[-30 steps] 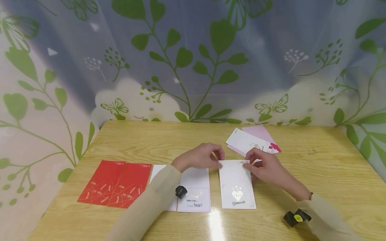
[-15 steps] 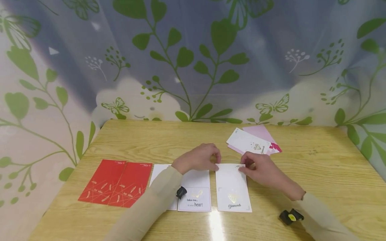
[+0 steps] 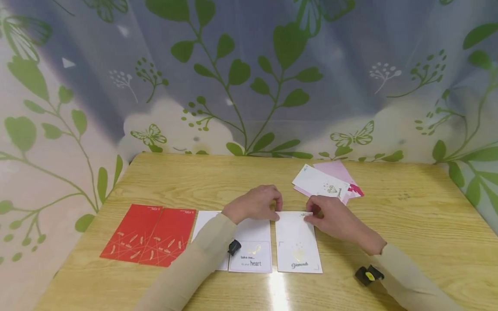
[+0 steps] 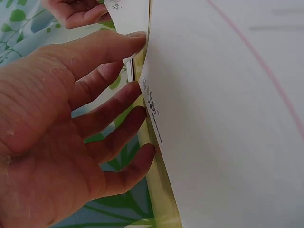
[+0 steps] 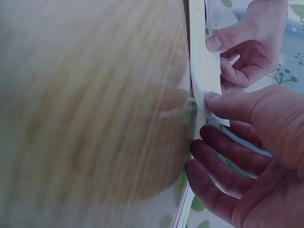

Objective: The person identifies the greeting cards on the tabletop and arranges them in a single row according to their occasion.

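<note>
A white card (image 3: 294, 235) printed with a gold diamond and the word "Diamonds" lies upright on the table, its bottom edge toward me. My left hand (image 3: 257, 202) pinches its top left corner, thumb on top. At the top right corner my right hand (image 3: 335, 219) pinches it between thumb and fingers. The right wrist view shows the card (image 5: 204, 66) bending up slightly under the right thumb. A narrow gap separates it from a white card (image 3: 250, 259) reading "take me... to your heart". Beyond that, another white card (image 3: 202, 222) is mostly hidden by my left sleeve.
Two red cards (image 3: 165, 237) with gold feather marks lie side by side at the left. Behind my right hand, a loose pile holds another white diamond card (image 3: 317, 179) and pink cards (image 3: 338, 170). A leaf-patterned curtain (image 3: 249, 86) hangs behind the wooden table (image 3: 412, 216).
Both hands have slid the Diamonds card left and slightly toward me, closer to the "take me" card. It has straightened and now lies almost level with that card's lower edge.
</note>
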A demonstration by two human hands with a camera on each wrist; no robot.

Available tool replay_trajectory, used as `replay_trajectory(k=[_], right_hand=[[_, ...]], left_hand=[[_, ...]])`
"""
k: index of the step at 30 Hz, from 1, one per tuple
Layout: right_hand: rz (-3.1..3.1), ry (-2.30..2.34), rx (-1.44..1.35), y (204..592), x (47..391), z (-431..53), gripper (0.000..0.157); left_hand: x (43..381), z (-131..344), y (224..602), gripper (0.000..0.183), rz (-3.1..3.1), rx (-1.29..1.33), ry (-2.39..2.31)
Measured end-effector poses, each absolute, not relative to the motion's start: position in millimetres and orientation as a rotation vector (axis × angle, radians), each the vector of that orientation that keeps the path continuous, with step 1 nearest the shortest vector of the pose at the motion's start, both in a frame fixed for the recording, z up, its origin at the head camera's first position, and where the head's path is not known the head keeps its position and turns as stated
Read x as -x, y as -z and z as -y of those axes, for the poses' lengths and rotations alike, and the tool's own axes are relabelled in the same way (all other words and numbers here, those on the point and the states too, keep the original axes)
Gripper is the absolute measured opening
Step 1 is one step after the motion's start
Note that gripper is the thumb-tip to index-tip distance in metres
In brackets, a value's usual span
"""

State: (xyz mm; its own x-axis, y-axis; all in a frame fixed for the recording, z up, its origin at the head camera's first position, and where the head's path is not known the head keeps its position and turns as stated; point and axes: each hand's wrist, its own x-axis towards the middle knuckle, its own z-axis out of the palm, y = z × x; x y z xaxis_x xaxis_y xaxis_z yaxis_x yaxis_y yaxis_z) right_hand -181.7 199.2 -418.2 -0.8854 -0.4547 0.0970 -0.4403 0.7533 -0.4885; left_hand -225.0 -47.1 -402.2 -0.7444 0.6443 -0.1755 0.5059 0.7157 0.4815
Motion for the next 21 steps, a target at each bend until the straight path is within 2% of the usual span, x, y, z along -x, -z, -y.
replay_trajectory(k=[21], right_hand=[[-2.898,0.783,0.7,418.3,181.8,-197.4,0.015]], left_hand=[[222.3,44.1,396.0,0.012,-2.605,-0.924,-0.474]])
